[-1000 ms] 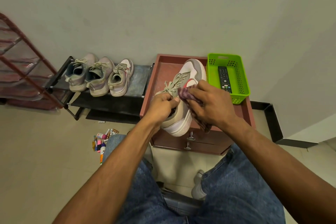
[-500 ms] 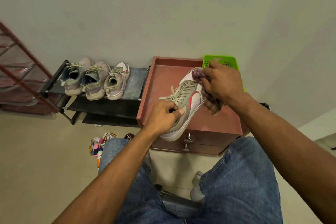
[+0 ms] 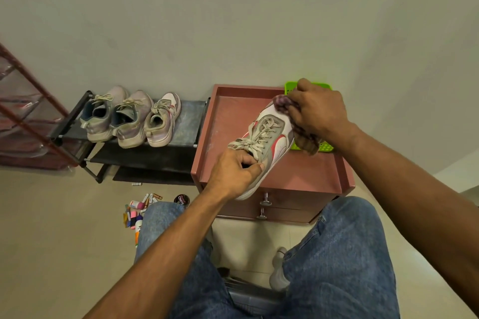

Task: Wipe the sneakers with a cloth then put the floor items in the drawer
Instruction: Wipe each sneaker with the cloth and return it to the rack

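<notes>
Sneaker, gripped at its heel by the left hand while cloth is bunched in the right hand, could be tipped off the cabinet's front edge if rubbed hard.

Rack with three sneakers

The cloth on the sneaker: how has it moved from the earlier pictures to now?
The right hand slid the cloth from beside the laces forward to the toe of the sneaker, and now covers more of the green basket. The left hand still grips the sneaker at its heel. The three sneakers on the rack and the floor items stayed.
</notes>
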